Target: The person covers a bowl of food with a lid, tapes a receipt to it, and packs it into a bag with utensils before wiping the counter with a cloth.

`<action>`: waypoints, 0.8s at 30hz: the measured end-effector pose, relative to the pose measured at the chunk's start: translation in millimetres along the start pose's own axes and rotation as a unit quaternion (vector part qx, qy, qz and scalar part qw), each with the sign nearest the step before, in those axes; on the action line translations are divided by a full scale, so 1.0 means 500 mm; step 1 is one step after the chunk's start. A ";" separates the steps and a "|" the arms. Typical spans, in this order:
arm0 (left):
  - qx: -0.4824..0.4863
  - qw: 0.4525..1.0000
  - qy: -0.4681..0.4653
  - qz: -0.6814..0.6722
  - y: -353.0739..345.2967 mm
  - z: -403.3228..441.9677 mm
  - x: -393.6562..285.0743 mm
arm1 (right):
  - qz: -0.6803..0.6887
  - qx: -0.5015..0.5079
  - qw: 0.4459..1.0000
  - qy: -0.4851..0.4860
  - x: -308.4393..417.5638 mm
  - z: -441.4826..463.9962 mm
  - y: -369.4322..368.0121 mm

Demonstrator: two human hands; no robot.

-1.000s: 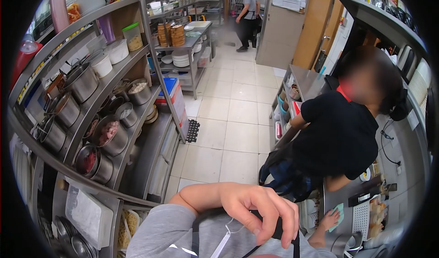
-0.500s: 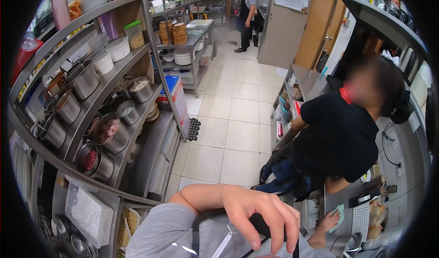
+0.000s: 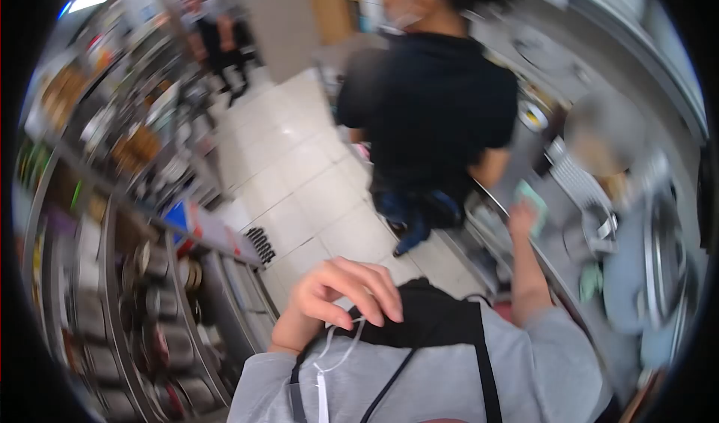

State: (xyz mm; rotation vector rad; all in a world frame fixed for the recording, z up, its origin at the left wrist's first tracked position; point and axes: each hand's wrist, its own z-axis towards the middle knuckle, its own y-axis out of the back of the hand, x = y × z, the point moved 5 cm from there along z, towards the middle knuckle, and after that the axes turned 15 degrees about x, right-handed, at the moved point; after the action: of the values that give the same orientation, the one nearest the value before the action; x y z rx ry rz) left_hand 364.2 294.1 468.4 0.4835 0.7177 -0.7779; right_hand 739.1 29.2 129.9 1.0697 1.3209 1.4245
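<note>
My left hand is raised in front of my chest, its fingers loosely bent and apart. A thin white cord hangs just below its fingertips, over my grey shirt and black apron. I see nothing gripped in that hand. Out to the right, my right hand presses a pale green cloth on the metal counter. The fingers lie over the cloth and are partly blurred.
A co-worker in a black shirt stands close ahead by the counter. Another person stands farther off. Shelves with metal pots line the left. Tiled floor runs between. A perforated white tray and a big metal lid are at right.
My view has swung to the right and tilted. The left hand has shifted left in view with its fingers still bent. The right hand remains on the cloth.
</note>
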 end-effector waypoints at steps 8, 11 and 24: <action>-0.048 0.996 0.051 -0.053 0.087 0.046 0.145 | 0.422 0.086 0.887 0.165 0.111 -0.076 0.165; -0.108 0.986 0.131 -0.006 0.133 0.031 0.194 | 0.388 -0.028 0.902 0.186 0.051 -0.060 0.199; -0.311 0.881 0.353 -0.042 0.215 0.072 0.435 | 0.277 0.004 0.957 0.087 0.017 0.445 0.047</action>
State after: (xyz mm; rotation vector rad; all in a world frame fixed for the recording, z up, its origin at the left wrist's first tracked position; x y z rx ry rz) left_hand 570.1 239.0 347.1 0.1272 1.6157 -0.3895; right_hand 952.0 87.4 166.6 1.4179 1.1934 1.9622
